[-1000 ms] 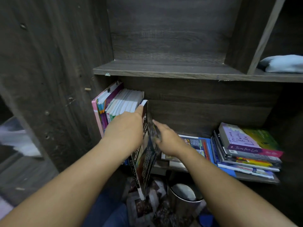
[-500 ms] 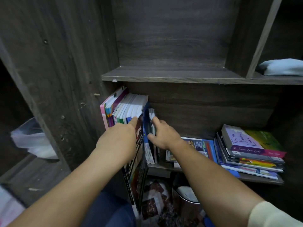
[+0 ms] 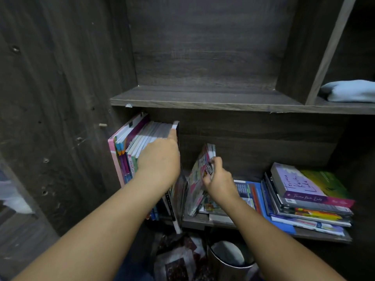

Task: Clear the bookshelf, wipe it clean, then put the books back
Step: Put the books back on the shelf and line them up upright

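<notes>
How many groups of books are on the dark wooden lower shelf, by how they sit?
Upright row of books, left hand on it: 1
Leaning colourful books, right hand gripping: 1
Flat: blue-topped pile, purple-topped pile: 2
Total: 4

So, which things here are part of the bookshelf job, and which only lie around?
Job: bookshelf; upright books under left hand; leaning book pinched by right hand; flat stack.
Lying about: metal bin; light blue cloth, maybe for wiping.
</notes>
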A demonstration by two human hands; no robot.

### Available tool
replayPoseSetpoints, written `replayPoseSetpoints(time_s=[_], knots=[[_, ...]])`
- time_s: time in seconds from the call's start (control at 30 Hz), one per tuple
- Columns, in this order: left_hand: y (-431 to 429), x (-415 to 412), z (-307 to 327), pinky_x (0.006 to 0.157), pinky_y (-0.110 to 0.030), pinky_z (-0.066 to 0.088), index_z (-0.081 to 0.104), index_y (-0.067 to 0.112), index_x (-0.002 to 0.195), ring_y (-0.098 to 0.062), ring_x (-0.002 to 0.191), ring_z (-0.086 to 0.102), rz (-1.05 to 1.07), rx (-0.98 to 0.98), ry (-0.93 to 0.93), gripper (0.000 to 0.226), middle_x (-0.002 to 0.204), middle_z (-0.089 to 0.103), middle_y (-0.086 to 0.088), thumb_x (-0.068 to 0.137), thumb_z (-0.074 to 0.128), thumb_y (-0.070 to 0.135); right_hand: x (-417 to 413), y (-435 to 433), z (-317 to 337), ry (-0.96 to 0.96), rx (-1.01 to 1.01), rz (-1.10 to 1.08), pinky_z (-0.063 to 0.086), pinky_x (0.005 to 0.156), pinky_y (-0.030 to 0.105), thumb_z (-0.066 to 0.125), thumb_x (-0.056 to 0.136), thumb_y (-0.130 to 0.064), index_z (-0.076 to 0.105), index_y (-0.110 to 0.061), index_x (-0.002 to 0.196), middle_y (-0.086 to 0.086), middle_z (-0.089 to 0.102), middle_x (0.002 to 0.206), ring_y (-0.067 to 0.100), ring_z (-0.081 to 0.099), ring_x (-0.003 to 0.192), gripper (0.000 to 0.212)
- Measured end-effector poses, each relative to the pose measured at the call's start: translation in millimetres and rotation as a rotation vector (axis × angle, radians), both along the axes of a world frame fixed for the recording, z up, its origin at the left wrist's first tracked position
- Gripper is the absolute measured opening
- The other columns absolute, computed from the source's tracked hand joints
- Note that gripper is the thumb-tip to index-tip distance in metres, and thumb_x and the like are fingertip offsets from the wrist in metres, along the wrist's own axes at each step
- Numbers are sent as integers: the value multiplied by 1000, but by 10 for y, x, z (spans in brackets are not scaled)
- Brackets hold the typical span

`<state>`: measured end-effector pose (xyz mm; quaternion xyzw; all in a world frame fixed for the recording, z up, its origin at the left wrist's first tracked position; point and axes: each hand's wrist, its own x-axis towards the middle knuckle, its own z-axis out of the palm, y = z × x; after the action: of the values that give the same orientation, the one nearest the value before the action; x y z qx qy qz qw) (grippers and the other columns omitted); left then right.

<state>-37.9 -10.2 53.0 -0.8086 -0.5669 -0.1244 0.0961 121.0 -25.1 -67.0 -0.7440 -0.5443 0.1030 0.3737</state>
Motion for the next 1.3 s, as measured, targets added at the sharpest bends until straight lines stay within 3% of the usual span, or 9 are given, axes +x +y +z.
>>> replayPoseSetpoints(time_s=[0.13,0.23,0.3,0.4,0.53,0.73,0.93,1.1,1.3], knots=[[203,200,-297,58,-34,40,10,13,153,-28,82,59,44,35,-27,78,92,58,-11,88,50,-2,-76,-4,39,-51,1,48,38,56,32,47,93,-13,33,-20,125,10,60,82,29,58,71,35],[239,169,-636,52,-32,41,52,6,129,-24,78,59,-77,270,-10,48,95,56,-9,87,65,26,-132,-26,76,-67,16,101,46,62,38,48,93,-14,34,-18,125,15,62,91,35,60,80,35],[246,79,-813,62,-37,42,57,8,126,-26,85,51,-147,378,-14,65,100,53,-10,76,73,45,-124,-44,101,-70,16,145,48,65,39,49,94,-15,34,-18,126,16,63,97,36,61,83,35],[229,-135,-955,83,-49,39,48,15,137,-35,114,41,-101,417,-109,96,128,45,-15,59,77,62,-72,-54,84,-49,-25,231,47,71,35,54,96,-23,27,-28,138,13,64,111,29,64,88,50],[262,-381,-1141,102,-59,27,30,9,147,-39,138,24,-41,326,-172,118,146,31,-18,57,69,74,-108,-82,-161,223,-115,421,51,91,29,64,91,-21,-11,-56,145,-4,44,146,8,63,107,98],[472,-443,-1275,112,-53,12,24,6,149,-35,144,15,-84,334,-260,115,150,26,-12,67,41,85,-238,17,-629,40,-254,404,39,103,27,65,91,-32,-2,-56,145,5,47,146,19,50,129,90],[641,-400,-1305,114,-56,7,29,5,147,-35,143,11,-116,420,-357,106,144,26,-10,69,55,72,-326,303,-747,-22,-226,328,46,93,32,62,93,-31,-7,-50,148,11,60,131,25,59,113,90],[747,-424,-1384,116,-53,-8,11,2,149,-43,142,3,-83,493,-182,102,148,14,-16,81,42,72,-390,370,-769,31,-178,350,40,77,25,57,96,-28,-7,-47,149,18,63,119,27,61,104,86],[744,-452,-1394,116,-55,-7,5,3,151,-42,144,-6,-94,500,-156,96,152,9,-17,86,42,64,-343,195,-731,112,-270,443,37,103,25,56,96,-21,-6,-53,147,6,41,150,17,48,129,87]])
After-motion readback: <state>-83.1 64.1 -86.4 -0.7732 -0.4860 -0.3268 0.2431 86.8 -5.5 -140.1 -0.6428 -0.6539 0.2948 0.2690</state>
